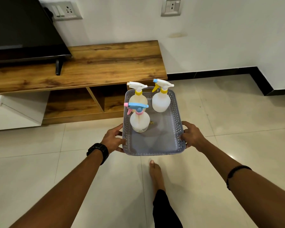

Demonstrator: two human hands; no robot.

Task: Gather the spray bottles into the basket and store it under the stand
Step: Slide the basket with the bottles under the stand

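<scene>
A grey perforated basket (161, 143) is held in the air above the tiled floor. My left hand (113, 139) grips its left wall and my right hand (192, 135) grips its right wall. Three white spray bottles stand upright inside. One with a blue and pink trigger (139, 120) is nearest on the left. A second with a white trigger and yellow collar (138, 97) stands behind it. The third, with a blue nozzle tip (160, 100), is at the far right. The wooden stand (92, 63) lies ahead, with open compartments (72, 102) beneath its top.
A black television (21, 30) rests on the stand's left part. A white cabinet (15, 111) sits below on the left. White wall with switch plates (65, 10) and black skirting (212, 72) is behind. My bare foot (155, 173) is on the floor below the basket.
</scene>
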